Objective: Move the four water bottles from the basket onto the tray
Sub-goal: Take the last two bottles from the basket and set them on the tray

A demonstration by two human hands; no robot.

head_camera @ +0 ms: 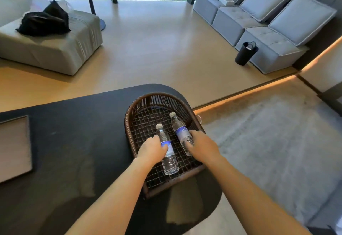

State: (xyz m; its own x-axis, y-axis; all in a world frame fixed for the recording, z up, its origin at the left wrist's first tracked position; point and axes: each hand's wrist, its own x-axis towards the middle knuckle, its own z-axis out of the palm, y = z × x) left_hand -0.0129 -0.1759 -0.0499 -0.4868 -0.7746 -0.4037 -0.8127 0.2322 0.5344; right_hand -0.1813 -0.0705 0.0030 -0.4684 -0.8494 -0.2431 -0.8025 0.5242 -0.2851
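A dark woven basket [129, 121] stands on the right end of the black table. Two clear water bottles with blue labels lie inside it, white caps pointing away from me. My left hand [150, 150] is wrapped around the middle of the left bottle [169, 162]. My right hand [201, 146] grips the lower half of the right bottle [178, 125]. Both bottles still rest on the basket's mesh floor. At the table's far left edge lies the grey tray [13, 147], with nothing visible on the part in view.
The black table [74, 142] has a rounded right end. A grey rug covers the floor to the right. Beyond are a beige sofa with a black cloth, a round side table, grey seat cushions and a black bin [245, 53].
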